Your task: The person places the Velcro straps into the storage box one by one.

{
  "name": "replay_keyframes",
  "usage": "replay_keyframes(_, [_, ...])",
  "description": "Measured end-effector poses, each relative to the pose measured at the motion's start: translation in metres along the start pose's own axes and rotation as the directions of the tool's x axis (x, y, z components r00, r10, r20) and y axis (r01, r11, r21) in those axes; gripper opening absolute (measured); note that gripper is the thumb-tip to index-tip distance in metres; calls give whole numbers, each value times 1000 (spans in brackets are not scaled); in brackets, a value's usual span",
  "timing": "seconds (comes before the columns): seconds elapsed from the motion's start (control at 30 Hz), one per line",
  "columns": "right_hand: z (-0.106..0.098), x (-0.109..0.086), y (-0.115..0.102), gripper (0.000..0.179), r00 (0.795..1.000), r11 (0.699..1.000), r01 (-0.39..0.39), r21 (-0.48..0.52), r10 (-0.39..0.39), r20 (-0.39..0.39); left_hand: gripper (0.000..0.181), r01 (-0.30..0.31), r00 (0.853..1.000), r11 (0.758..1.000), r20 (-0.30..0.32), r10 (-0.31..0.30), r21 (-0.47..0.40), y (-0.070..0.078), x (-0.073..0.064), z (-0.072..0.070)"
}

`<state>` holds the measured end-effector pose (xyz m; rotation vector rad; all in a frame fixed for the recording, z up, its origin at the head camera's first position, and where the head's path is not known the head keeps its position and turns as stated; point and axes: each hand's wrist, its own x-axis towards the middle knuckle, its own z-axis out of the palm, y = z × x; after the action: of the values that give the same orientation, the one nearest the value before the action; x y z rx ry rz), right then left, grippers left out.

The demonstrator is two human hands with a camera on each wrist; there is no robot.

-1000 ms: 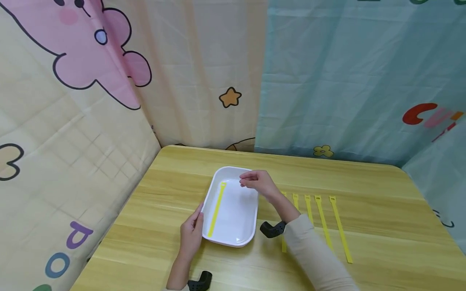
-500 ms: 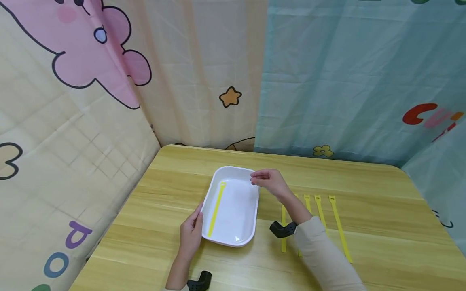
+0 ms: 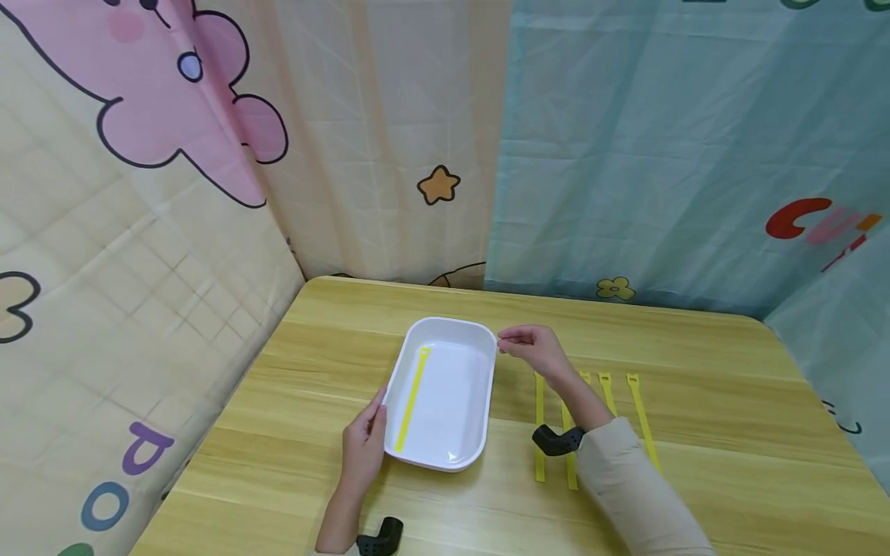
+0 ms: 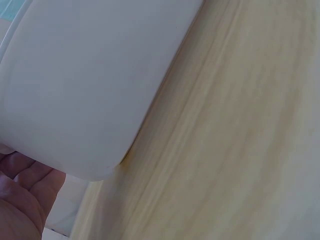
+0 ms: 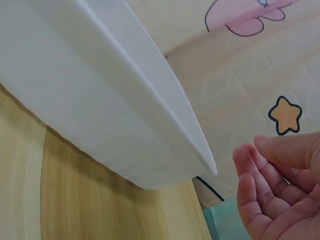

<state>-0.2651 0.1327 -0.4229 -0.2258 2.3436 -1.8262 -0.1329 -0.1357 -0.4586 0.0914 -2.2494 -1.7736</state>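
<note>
Head view: a white, smooth, rounded-rectangular tray (image 3: 452,401) stood on the pale yellow wood-grain counter (image 3: 278,432). Contents: one flat, bright yellow strap (image 3: 412,398) with a slotted head, lying lengthwise along the tray's left side, head toward the far end. It showed in the head view only; the left wrist view gave the tray's plain outer wall, the right wrist view its long outer side.

To the right of the tray, five more flat yellow straps (image 3: 609,394) lay in a spaced row, partly covered by the right forearm in its beige sleeve (image 3: 636,486).

Left hand (image 3: 364,444): grasped the tray at the left rim, close to its near-left corner. The left wrist view added the palm and bent fingers against the wall; fingertips hidden there.

Right hand (image 3: 534,347): released, nothing held, just beside the tray's far-right corner. Fingers loosely bent, thumb tip close to the index fingertip. From the head camera the fingertips seemed to meet the rim; the right wrist view showed a gap between hand and tray.

Beyond the tray hung printed fabric (image 3: 389,116) with an orange star (image 3: 439,185).
</note>
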Motion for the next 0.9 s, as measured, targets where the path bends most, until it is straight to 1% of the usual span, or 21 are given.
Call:
replay_keyframes(0.1, [-4, -2, 3, 28, 1000, 1000, -3, 4, 3, -7, 33, 10, 1000, 1000, -4, -10, -1, 0, 0, 0])
replay_keyframes(0.23, [-8, -3, 6, 27, 1000, 1000, -6, -17, 6, -29, 33, 4, 1000, 1000, -1, -4, 3, -2, 1, 0])
replay_keyframes(0.37, [-12, -5, 8, 27, 999, 999, -5, -48, 3, -38, 33, 5, 1000, 1000, 0, -5, -12, -19, 5, 1])
replay_keyframes(0.47, [-15, -6, 11, 28, 999, 999, -1, -50, -1, -43, 34, 10, 1000, 1000, -5, -10, -23, -31, 7, 2])
replay_keyframes(0.63, [-19, -8, 17, 31, 999, 997, -20, -69, 17, -46, 34, -13, 1000, 1000, -13, 12, -22, -35, 8, 3])
replay_keyframes(0.8, [-21, -10, 24, 31, 997, 995, -56, -76, 52, -61, 33, -15, 1000, 1000, -21, 15, -11, -35, 8, 3])
replay_keyframes(0.9, [-23, -10, 27, 31, 994, 991, -78, -105, 69, -81, 33, -16, 1000, 1000, -17, 16, -9, -36, 8, 3])
